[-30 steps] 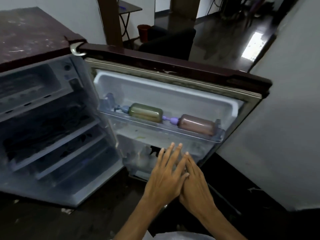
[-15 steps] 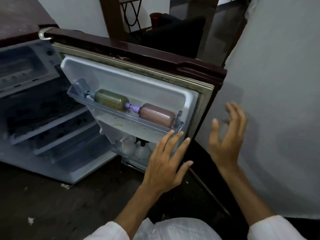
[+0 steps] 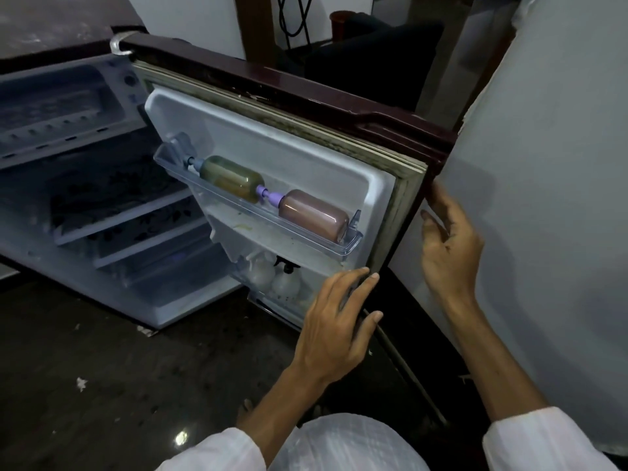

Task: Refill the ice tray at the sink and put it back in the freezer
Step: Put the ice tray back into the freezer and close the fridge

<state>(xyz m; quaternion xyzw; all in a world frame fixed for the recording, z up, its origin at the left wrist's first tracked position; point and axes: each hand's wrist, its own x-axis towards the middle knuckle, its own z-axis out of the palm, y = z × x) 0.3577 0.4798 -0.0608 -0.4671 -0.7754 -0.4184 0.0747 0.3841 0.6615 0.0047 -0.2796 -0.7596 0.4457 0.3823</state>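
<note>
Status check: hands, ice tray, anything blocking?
Right hand grips fridge door edge; left hand rests on its lower corner. Ice tray not visible. Closing path looks clear.

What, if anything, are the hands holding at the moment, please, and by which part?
The right hand grips the fridge door by its free side edge; the left hand touches that edge lower down, grip unclear.

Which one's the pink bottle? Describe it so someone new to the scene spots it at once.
Start at the open fridge door, whose inner side faces the camera. Its top shelf holds two bottles lying end to end. The pink bottle is the one nearer the door's free edge; its neighbour, the green bottle, lies toward the hinge.
</note>
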